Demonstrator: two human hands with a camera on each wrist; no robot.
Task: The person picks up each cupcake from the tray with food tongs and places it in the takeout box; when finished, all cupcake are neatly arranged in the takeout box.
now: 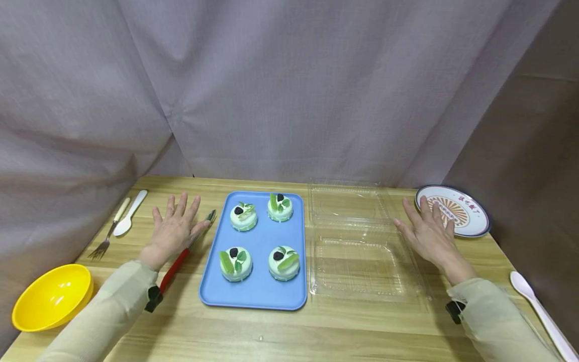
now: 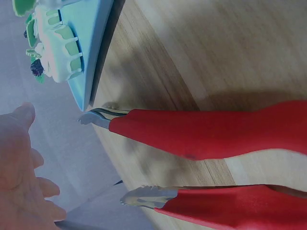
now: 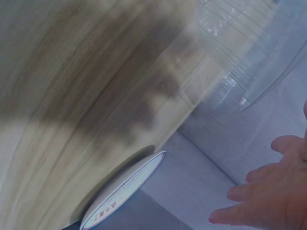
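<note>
My left hand (image 1: 171,232) hovers with spread fingers over a pair of red-handled tongs (image 1: 175,269), left of a blue tray (image 1: 260,299). In the left wrist view the tongs (image 2: 206,134) lie on the table with metal tips apart. On the tray sit several small pale-green cakes (image 1: 236,271), each topped with a dark berry and green leaves. My right hand (image 1: 431,236), fingers also spread, is between a clear plastic box (image 1: 357,266) with its lid raised open and a white patterned plate (image 1: 470,213). Neither hand holds anything.
A yellow bowl (image 1: 54,296) stands at the left front. Behind it lie a fork (image 1: 108,231) and a white spoon (image 1: 130,213). Another white spoon (image 1: 538,311) is at the right edge. A grey curtain (image 1: 289,90) hangs behind the table.
</note>
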